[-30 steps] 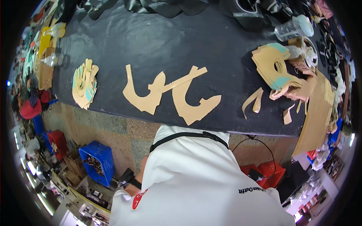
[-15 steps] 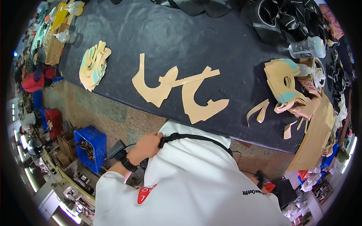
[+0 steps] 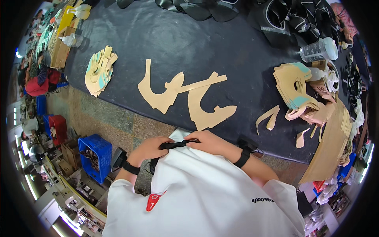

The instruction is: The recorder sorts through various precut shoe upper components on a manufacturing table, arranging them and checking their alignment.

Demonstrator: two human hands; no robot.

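Note:
At my waist, over the white shirt, both hands hold a black strap. My left hand is closed on its left part, and my right hand has its fingers curled over the part to the right. Just beyond them, on the dark table, lie two flat tan curved cut pieces, one at left and one at right. Their narrow arms meet and overlap between them.
Stacks of similar pieces sit at left and right. Tan scraps lie near the right stack. Clear bottles and black parts are along the far side. A blue crate stands on the floor at left.
My right hand has come up from the lower right to the strap at my waist. My left hand has stayed on the strap. The tan pieces have not been moved.

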